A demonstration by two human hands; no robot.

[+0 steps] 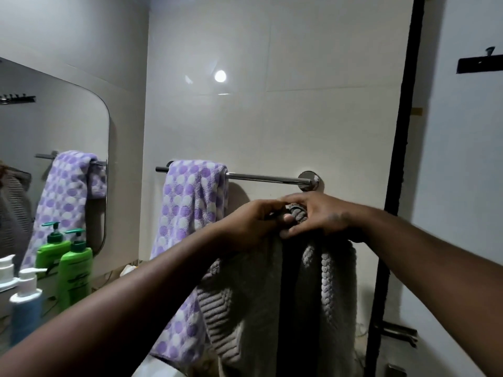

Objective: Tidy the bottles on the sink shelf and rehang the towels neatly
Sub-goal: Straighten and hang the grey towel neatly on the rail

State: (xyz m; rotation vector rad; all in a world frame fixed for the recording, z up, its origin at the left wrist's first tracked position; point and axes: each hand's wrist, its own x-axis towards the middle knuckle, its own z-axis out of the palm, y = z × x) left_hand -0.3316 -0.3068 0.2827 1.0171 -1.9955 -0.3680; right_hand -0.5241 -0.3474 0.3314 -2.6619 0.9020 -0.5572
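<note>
We have the grey towel (245, 308) bunched at its top edge just below the towel rail (268, 177), under the bare stretch at the rail's right end, and its length hangs down in uneven folds. The purple dotted towel (190, 213) is draped over the rail's left end and sags crookedly. It hangs just left of the grey one, which overlaps it lower down.

Both our hands meet at the grey towel's top. The left hand (250, 224) pinches the edge and the right hand (324, 213) curls round the gathered cloth beside it.

To hang it well, we judge we should slide the hands apart along the edge first, so the cloth spreads flat. Then we lift it clear over the rail's bare right part and let it fall with an equal drop on both sides. Feeding it over as a bunch would likely leave a lump, or let it slip off the smooth metal.

Well left of the rail and lower, the green bottle (76, 273) and the blue bottle (25, 314) stand upright and seem to need no hand now
</note>
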